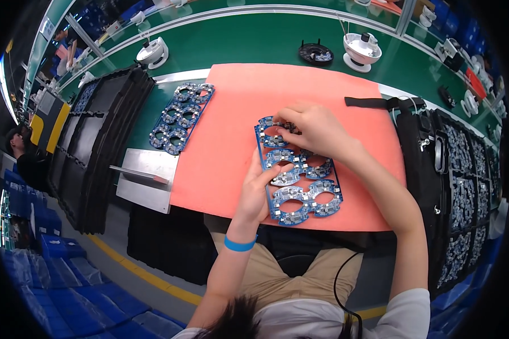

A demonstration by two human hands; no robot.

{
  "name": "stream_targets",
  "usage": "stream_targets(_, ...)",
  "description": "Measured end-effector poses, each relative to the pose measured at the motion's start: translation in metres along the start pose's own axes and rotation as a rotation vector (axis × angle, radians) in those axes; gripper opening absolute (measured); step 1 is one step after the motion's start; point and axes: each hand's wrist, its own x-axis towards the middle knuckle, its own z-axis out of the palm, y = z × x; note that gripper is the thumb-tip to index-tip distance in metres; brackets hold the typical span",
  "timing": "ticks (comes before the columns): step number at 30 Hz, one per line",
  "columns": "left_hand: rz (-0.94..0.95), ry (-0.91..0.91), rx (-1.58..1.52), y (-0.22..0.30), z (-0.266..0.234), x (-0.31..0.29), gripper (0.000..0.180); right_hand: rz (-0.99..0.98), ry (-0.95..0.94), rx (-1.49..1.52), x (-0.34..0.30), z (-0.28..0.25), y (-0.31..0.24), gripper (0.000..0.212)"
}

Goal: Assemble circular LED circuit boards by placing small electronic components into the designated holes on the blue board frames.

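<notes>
Left grip holds a blue circuit panel; right grip touches it.

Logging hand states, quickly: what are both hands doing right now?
Left hand: holding the blue circuit-board panel by its left side.
Right hand: curled at the panel's upper end; whether it grips cannot be told.

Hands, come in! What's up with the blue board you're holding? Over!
Left hand holding the blue board. Right hand at its far end. Second blue board at left, not in the way.
</notes>
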Motion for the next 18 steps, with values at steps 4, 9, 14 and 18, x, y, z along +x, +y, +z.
stream_targets(4,0.015,-0.011,0.028,-0.001,0.0,0.001,0.056,-0.108,0.18,-0.068,0.0,0.017,0.006,0.014)
stream_targets(9,0.004,-0.015,0.024,0.0,0.001,0.001,0.055,0.173,0.092,0.165,0.001,0.02,0.004,0.015)
stream_targets(14,0.042,-0.027,0.046,-0.003,0.0,0.002,0.05,-0.06,0.13,0.076,0.001,0.018,0.003,0.013)
stream_targets(18,0.034,-0.031,0.051,-0.004,0.002,0.001,0.05,-0.16,0.157,-0.017,0.002,0.023,0.002,0.012)
